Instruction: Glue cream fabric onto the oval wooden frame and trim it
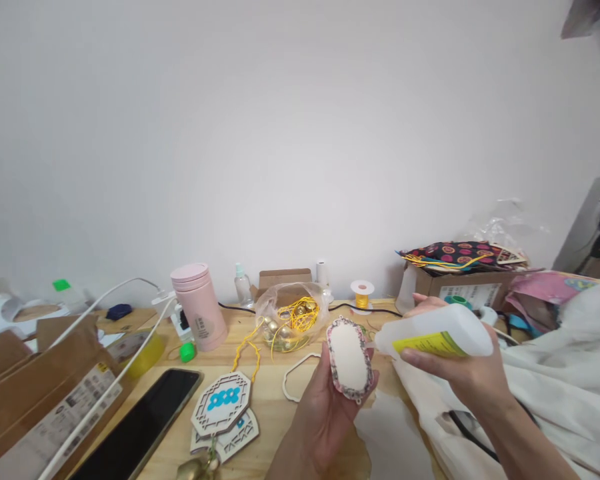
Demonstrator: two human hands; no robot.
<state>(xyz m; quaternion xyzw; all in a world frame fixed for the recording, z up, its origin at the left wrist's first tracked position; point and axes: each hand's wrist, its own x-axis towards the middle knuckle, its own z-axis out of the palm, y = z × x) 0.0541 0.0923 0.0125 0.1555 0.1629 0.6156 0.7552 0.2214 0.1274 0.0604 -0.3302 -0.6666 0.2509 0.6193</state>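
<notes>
My left hand clasps a flower-bordered plaque lengthwise away from me, my right hand gripping a squeeze bottle aimed at the plaque's right edge.

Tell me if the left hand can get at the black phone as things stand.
Probably not without being freed first: the left hand holds the floral-edged plaque, and the octagonal plaque lies between it and the black phone.

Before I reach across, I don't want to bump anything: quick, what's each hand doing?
Left hand: closed, holding the plaque.
Right hand: closed around the tilted bottle.
</notes>
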